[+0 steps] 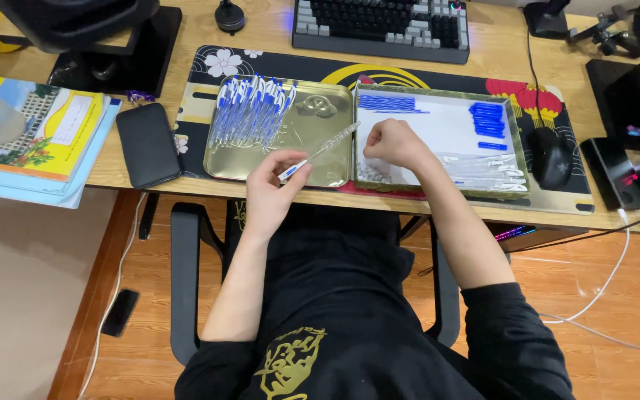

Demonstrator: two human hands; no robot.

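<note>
A wooden desk [498, 52] is stretching across the upper half of the frame, and a dark patterned mat [201, 74] is lying along its near edge. On the mat two shallow trays are sitting side by side, touching — a gold tray [327, 159] left of centre and a white-floored tray [446, 126] right of centre. A keyboard [379, 26] is sitting at the top centre, a stack of books [35, 141] is hanging over the desk edge at the far left, a black phone [147, 144] is lying beside them, and a mouse [551, 157] is resting at the right.

In the gold tray's upper left a heap of finished pens [252, 111] is piled. The white tray is holding blue refills [392, 104], blue caps [488, 120] and clear barrels [483, 172].

The left hand [272, 189] is pinching a clear pen [318, 152] near its blue end, the barrel slanting up to the right over the gold tray. The right hand [394, 144] is curled in a loose fist over the white tray's lower left corner — whether it is gripping anything cannot be told.
</note>
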